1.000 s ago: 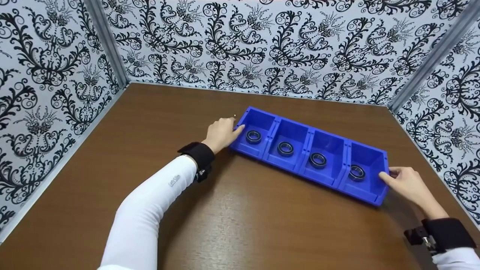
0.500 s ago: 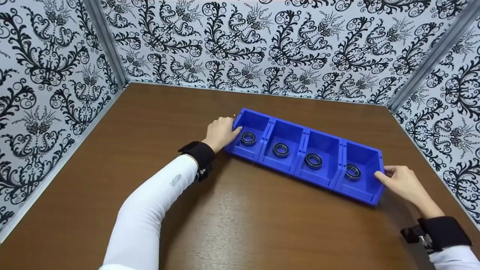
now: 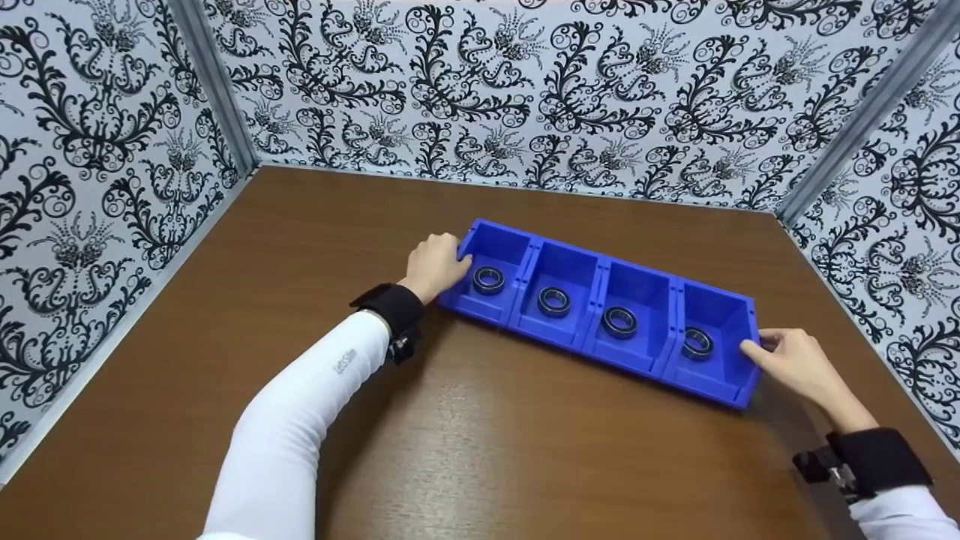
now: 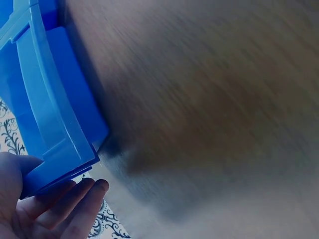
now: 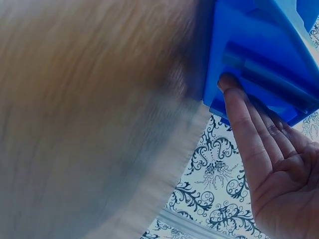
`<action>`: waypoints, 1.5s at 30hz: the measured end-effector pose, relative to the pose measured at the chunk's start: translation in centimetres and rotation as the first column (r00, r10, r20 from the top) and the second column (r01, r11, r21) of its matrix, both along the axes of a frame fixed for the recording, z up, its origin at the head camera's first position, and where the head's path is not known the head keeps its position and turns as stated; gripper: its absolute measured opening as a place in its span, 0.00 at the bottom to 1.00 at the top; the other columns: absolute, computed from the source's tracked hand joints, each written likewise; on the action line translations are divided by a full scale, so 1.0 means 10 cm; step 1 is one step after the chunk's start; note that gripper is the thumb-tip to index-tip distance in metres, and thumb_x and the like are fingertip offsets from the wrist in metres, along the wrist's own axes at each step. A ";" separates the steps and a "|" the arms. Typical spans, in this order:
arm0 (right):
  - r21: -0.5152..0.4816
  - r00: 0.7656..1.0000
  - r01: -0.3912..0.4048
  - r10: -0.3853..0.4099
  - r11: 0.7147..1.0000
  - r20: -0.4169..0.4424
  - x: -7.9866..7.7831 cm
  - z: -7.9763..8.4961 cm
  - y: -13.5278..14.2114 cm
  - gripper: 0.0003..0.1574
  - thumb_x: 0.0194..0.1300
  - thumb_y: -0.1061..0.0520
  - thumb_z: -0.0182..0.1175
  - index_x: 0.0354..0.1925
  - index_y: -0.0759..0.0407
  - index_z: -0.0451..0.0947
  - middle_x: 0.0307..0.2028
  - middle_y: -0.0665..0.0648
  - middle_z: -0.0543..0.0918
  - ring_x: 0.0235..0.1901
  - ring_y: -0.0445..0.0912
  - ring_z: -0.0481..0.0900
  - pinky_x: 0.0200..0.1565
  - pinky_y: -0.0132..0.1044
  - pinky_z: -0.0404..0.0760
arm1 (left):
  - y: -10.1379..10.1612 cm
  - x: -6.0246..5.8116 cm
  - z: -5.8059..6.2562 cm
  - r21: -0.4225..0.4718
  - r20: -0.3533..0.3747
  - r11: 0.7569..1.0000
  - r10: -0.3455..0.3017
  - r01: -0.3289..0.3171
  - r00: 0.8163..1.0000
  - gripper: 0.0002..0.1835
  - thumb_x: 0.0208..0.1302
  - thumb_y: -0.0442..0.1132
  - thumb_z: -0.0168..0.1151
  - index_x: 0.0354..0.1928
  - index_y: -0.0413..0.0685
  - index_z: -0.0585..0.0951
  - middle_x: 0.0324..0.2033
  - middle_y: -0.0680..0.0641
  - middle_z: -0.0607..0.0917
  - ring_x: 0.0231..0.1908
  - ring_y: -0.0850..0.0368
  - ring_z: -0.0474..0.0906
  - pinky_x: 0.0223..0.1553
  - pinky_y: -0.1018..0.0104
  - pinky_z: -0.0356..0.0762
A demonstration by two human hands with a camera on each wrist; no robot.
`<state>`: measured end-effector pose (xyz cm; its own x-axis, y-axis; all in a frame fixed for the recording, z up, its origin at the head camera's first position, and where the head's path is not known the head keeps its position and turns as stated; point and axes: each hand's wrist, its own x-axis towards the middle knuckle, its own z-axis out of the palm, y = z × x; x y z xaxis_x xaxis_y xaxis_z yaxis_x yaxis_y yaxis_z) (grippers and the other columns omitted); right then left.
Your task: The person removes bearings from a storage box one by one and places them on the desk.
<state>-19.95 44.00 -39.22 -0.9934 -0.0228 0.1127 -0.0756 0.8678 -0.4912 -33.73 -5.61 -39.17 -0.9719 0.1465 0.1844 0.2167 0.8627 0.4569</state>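
A blue four-compartment bin (image 3: 592,309) is held over the middle-to-right part of the brown worktop (image 3: 480,442); whether its base is touching cannot be told. Its long axis is slanted in the head view, the left end set farther away, the right end nearer, and its low fronts are turned toward the person. One dark ring (image 3: 554,301) is held flat in each compartment. The bin is spanned between the hands: its left end wall is pinched by the left grip (image 3: 435,264), thumb over the rim, and its right end wall by the right grip (image 3: 801,367), with extended fingers (image 5: 244,124) laid against the outside. Black bands (image 3: 394,306) are worn over white sleeves (image 3: 285,420). The worktop is enclosed by patterned walls (image 3: 510,82).
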 end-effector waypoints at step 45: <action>-0.045 0.999 0.010 -0.012 0.999 -0.045 -0.52 -0.04 -0.32 0.24 0.73 0.55 0.56 0.48 0.78 0.85 0.34 0.64 0.88 0.26 0.41 0.74 0.29 0.31 0.70 | -0.44 0.09 -0.08 0.250 0.023 0.967 0.051 -0.055 0.998 0.20 0.65 0.39 0.63 0.16 0.51 0.69 0.15 0.58 0.64 0.22 0.55 0.66 0.24 0.64 0.58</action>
<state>-25.10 40.83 -39.66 -0.9874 -0.0056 0.1579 -0.0888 0.8460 -0.5257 -32.80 -10.04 -40.00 -0.9801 0.0456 0.1931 0.1646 0.7305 0.6628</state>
